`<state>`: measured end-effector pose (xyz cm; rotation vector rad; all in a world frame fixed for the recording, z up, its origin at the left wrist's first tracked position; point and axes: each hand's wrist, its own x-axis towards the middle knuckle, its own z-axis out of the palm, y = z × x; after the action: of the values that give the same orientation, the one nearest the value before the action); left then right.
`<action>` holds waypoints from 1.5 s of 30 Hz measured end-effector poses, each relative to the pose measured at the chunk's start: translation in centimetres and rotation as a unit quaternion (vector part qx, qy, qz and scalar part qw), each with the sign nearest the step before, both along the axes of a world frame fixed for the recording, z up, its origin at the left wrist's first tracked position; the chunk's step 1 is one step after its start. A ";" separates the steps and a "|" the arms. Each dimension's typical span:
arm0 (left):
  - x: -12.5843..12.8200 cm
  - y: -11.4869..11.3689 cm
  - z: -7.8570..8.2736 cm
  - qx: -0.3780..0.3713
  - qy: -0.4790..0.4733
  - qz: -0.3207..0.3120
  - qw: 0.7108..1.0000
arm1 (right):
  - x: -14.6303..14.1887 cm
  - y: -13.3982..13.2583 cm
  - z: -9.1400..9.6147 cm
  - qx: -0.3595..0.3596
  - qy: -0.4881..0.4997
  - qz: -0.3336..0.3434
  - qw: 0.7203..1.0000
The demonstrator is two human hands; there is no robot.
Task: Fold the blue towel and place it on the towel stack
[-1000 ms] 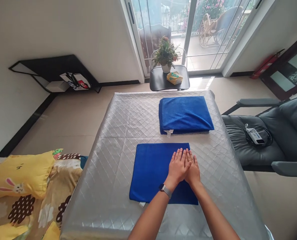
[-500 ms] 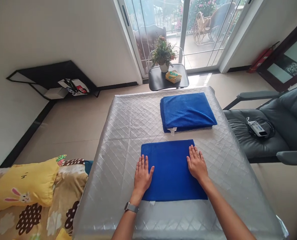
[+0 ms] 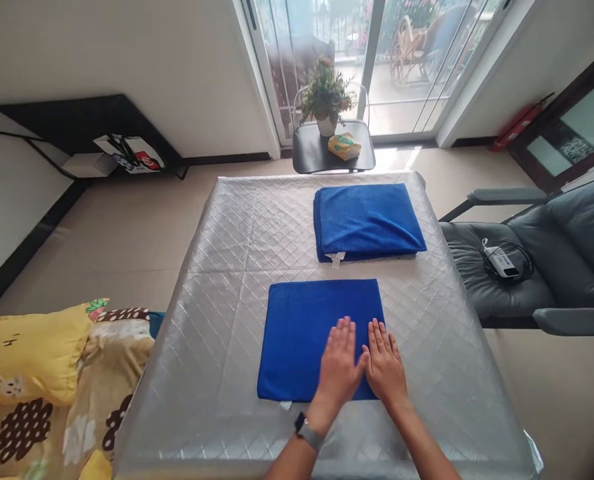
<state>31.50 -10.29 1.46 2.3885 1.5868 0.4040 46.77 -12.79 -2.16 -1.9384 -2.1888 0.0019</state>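
Note:
A folded blue towel lies flat on the silver quilted table, near its front edge. My left hand and my right hand rest side by side on the towel's front right part, palms down, fingers stretched out flat. A watch sits on my left wrist. A second blue towel, folded thicker, lies farther back on the table, apart from both hands.
A grey armchair with a small device and cable stands right of the table. Behind the table a black chair carries a potted plant and a yellow pack. A yellow patterned quilt lies at the left. Glass doors are at the back.
Half a second ago my hands lay apart at the towel's left and right edges. They have come together at its front right, the left hand sliding right across the cloth.

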 end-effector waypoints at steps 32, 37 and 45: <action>-1.8 -7.8 0.7 0.034 0.001 -0.081 0.996 | 0.5 -7.5 -0.5 -0.003 -0.012 0.004 1.000; -1.2 -7.0 -0.4 0.024 0.026 -0.097 0.995 | 0.5 -7.5 -0.4 -0.005 -0.002 0.005 1.000; -15.0 -8.7 -2.5 0.024 0.122 0.102 0.987 | 0.2 -7.3 -0.5 -0.002 0.016 -0.014 1.000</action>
<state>16.46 -19.02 -1.02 2.3962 1.9584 0.1931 47.01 -20.12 -2.63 -1.9576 -2.1440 0.0321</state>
